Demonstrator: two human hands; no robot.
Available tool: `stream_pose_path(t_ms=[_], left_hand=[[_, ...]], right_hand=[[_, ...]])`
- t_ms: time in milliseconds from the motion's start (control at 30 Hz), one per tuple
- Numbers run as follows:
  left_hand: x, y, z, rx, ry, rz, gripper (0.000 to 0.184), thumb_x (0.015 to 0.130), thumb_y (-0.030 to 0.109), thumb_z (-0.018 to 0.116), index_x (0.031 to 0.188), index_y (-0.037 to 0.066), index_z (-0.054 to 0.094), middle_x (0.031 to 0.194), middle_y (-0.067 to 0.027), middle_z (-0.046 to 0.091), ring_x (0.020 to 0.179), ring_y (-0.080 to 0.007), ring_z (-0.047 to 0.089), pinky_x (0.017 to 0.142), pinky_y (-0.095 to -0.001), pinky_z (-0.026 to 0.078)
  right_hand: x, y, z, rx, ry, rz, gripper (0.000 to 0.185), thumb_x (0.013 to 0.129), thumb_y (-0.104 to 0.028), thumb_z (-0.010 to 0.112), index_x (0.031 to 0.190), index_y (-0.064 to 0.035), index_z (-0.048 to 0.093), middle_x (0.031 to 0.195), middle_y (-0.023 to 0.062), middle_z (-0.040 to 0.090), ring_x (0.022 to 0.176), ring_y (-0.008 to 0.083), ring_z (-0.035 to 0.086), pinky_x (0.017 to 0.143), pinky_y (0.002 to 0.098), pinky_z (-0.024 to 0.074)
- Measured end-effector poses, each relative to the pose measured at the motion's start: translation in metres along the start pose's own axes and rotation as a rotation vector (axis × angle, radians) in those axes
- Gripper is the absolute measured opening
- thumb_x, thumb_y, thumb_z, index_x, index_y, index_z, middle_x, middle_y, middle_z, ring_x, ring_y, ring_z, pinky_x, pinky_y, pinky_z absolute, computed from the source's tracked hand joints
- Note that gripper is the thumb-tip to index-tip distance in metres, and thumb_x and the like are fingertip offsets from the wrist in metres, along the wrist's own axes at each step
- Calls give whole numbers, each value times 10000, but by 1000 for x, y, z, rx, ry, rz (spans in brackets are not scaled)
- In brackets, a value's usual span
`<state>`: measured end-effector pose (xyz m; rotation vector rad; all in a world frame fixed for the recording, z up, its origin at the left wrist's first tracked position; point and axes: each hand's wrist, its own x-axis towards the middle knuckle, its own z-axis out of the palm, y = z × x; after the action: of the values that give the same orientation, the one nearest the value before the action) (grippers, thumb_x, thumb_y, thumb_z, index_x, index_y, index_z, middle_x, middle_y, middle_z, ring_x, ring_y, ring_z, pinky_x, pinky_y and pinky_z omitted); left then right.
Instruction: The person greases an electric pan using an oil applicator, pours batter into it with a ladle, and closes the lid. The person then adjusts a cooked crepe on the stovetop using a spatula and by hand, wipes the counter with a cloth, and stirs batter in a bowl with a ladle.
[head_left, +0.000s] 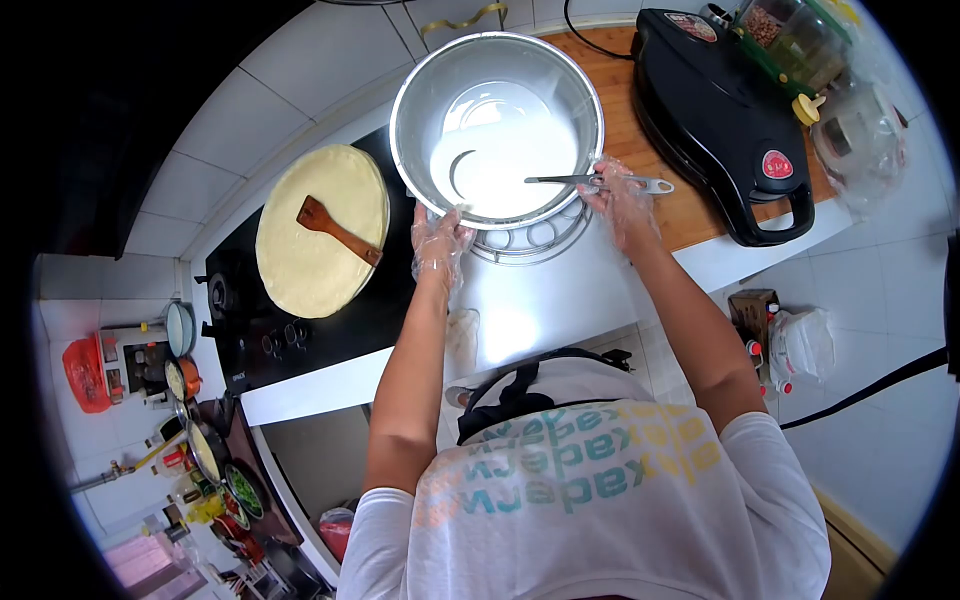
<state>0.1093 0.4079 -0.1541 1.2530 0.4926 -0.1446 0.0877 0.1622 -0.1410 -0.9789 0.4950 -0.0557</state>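
A large metal bowl (420, 150) with white liquid inside stands on a wire rack (535, 250) on the white counter. My left hand (438, 245), in a clear plastic glove, has its fingers at the bowl's near left rim. My right hand (622, 203), gloved the same way, is closed around the handle of a metal utensil (650, 185) at the bowl's right rim. The utensil's other end reaches over the white liquid. Left of the bowl, a wooden spatula (340, 232) lies on a round pale dough sheet (300, 265) over the black cooktop.
A closed black electric griddle (700, 120) rests on a wooden board (690, 215) to the right. Clear containers (800, 45) stand behind it. A cloth (462, 340) lies near the counter's front edge. Pans and dishes (245, 490) are at the lower left.
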Motion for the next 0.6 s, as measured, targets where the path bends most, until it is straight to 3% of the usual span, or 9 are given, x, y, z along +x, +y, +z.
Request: stream_pose_path(t_ms=[300,500,600], left_hand=[[-21,5,10,-22,67,-51,653,804,-17,534,1346,169,219,804,-36,533,562,-83,469,533,-245,472],[-16,-3,5,-24,24,-4,608,814,11,543,1327,111,232,826,-54,554,573,-93,508,542,-247,485],[-17,-1,5,-43,5,-31,573,824,21,536,1312,125,255,835,-53,547,596,-93,500,555,-252,471]], right_hand=[[-4,-2,-1,19,10,-45,168,904,-133,407,998,-2,457,997,87,454,923,173,507,838,330,509],[-6,4,-3,-29,61,-100,175,882,-192,463,933,-38,528,882,52,509,798,101,521,691,238,507],[-10,-1,-4,-304,119,-115,212,859,-231,528,964,-48,552,872,33,535,796,68,491,595,177,432]])
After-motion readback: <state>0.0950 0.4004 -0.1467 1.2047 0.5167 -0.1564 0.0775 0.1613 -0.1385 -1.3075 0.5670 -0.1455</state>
